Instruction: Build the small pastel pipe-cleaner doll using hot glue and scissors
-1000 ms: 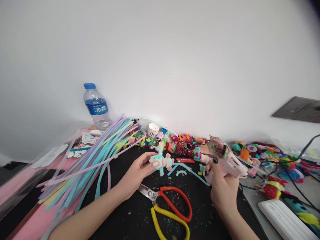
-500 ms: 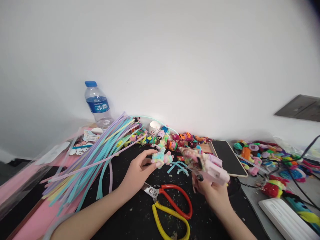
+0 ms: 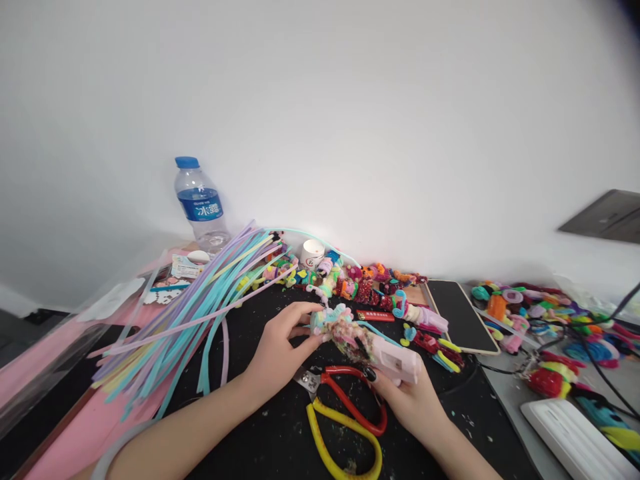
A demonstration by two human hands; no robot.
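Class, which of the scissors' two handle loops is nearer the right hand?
The red loop, beside the right hand; the yellow loop lies farther off, nearer the picture's bottom edge.

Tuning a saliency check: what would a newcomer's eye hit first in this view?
Probably the fan of pastel fuzzy stems, spread across the left side of the worktop, with the blue-capped bottle behind it against the wall. Next, the scissors with one red and one yellow handle, lying front and centre between the forearms, just below the pale pink tool in the right hand.
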